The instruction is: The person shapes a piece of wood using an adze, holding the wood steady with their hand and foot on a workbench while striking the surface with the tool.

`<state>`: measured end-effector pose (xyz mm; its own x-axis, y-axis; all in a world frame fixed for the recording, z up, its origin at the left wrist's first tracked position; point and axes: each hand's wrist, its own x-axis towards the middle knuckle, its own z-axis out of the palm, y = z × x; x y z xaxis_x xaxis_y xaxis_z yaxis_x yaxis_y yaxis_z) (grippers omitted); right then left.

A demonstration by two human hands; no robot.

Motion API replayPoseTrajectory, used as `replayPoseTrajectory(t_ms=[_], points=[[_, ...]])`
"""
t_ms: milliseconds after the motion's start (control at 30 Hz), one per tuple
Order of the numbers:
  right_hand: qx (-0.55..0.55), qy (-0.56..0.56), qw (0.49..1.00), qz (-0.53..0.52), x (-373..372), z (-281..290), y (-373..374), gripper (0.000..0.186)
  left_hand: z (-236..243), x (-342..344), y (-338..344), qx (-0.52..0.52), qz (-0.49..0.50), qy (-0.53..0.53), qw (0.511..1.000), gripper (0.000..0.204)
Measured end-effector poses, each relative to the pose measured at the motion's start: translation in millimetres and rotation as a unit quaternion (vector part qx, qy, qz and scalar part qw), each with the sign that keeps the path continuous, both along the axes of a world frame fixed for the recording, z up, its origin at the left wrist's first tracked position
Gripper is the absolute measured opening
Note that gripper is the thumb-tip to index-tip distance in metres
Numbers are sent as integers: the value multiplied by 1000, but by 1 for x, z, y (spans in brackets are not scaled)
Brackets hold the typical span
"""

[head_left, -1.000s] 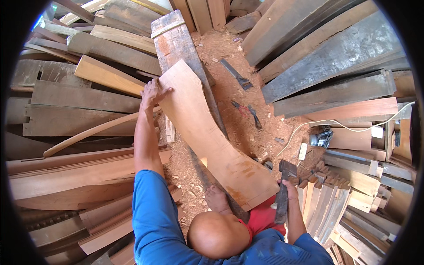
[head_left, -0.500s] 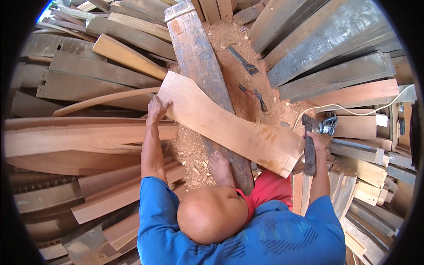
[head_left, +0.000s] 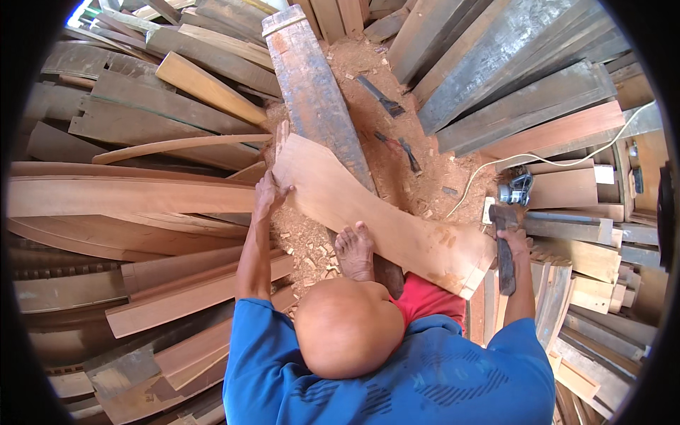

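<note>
A broad, pale board (head_left: 382, 219) with a curved outline lies slantwise across a long, worn plank (head_left: 312, 85). My left hand (head_left: 268, 195) grips the board's far left edge, the thumb over its face. On the right, my right hand (head_left: 516, 242) is wrapped round a short hatchet-like tool (head_left: 506, 265) with a dark wooden handle and a dark head. That tool is beside the board's right end, apart from it. My bare foot (head_left: 354, 249) rests against the board's near edge, over the plank.
Stacked planks (head_left: 134, 195) crowd the left side, and more boards (head_left: 524, 106) lean at the right. Among wood shavings on the ground are a flat dark tool (head_left: 380, 95) and another dark tool (head_left: 409, 156). A corded power tool (head_left: 516, 190) with a pale cable sits at right.
The curved board and my left hand have shifted right and nearer. My right hand has moved slightly right and nearer with the hatchet-like tool. My foot has moved up against the board.
</note>
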<state>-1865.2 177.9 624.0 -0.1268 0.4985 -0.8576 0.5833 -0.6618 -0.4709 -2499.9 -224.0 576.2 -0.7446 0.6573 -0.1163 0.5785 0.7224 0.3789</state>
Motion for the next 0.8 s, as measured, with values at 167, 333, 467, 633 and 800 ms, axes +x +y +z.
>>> replayPoseTrajectory(t_ms=[167, 333, 467, 633, 800], points=[[16, 22, 1000, -13, 52, -13, 0, 23, 12, 5, 27, -29, -13, -48, 998, 86], [34, 56, 997, 33, 31, 14, 40, 23, 58, 41, 67, -44, 2, 82, 996, 94], [33, 281, 950, -134, -98, 89, 5, 29, 84, 116, 140, 103, -156, 6, 982, 92], [-42, 451, 869, -201, -246, 98, -55, 41, 128, 206, 192, 263, -349, -156, 886, 100], [-179, 507, 828, -159, -323, 87, -90, 44, 149, 187, 185, 368, -373, -167, 835, 88]])
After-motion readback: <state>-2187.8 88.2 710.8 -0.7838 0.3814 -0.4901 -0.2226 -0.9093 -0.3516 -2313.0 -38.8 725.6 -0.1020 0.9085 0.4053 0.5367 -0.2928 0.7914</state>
